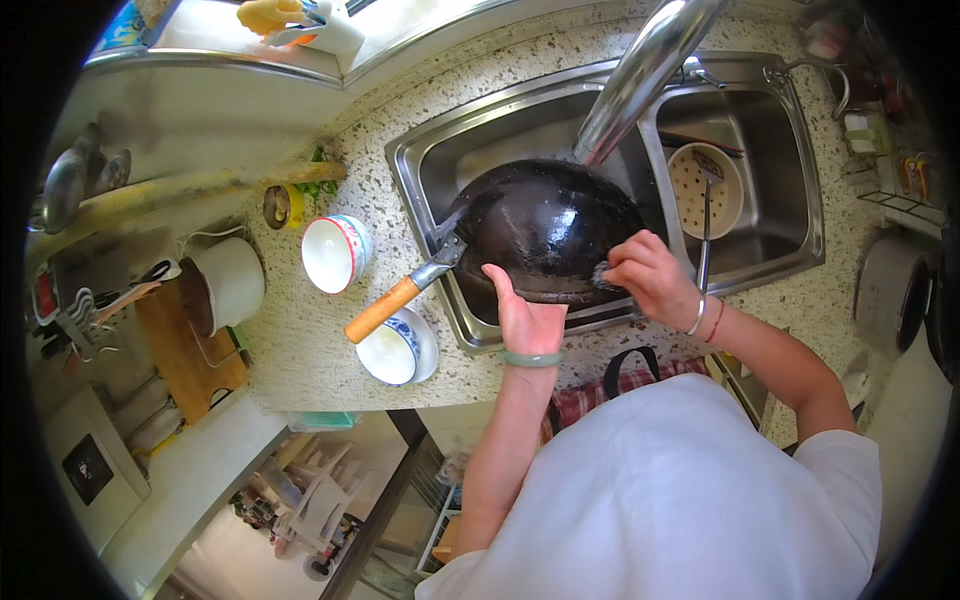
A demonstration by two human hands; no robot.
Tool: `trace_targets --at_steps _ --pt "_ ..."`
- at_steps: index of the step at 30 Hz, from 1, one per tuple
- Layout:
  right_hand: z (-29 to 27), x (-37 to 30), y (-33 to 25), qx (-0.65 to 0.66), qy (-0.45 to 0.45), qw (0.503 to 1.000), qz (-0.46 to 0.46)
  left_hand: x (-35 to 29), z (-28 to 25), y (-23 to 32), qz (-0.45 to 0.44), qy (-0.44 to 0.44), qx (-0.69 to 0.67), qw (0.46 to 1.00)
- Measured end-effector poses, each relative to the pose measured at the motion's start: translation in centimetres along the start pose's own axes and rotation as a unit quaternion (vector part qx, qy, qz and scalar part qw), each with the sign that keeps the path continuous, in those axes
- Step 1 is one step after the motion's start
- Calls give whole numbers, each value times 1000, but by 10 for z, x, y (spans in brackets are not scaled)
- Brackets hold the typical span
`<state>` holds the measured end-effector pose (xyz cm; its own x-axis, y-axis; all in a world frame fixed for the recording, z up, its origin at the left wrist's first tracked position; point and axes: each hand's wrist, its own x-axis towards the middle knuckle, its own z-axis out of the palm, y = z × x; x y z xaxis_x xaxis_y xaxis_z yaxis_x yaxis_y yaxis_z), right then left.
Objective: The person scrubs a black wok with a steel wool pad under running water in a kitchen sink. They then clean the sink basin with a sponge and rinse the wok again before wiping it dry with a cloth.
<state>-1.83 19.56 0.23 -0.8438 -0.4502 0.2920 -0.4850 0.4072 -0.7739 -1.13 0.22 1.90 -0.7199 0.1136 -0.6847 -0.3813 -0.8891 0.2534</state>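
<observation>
A black wok (540, 215) lies bottom up over the left basin of the steel sink (440, 150). Its wooden handle (385, 310) sticks out over the counter at the left. My left hand (525, 320) grips the wok's near rim, thumb on the dark outer side and the other fingers hidden beneath. At the near right part of the wok, my right hand (650, 278) pinches a small grey scouring pad (602, 275) against its surface. The wok's bottom looks wet and shiny.
The chrome faucet (645, 80) reaches over the sink. In the right basin sit a cream colander (690, 205) and a long-handled spatula (706, 235). White bowls (335, 255) stand left of the sink, one near the wok handle. A white pot (225, 285) is farther left.
</observation>
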Motion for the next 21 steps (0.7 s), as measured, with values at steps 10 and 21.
trace_targets --at_steps 10,21 --pt "38 46 -25 31 -43 997 -49 2 -24 2 -20 0 -18 1000" --pt "54 60 -36 4 -79 996 -51 -4 -25 -1 -8 -20 -19 1000"
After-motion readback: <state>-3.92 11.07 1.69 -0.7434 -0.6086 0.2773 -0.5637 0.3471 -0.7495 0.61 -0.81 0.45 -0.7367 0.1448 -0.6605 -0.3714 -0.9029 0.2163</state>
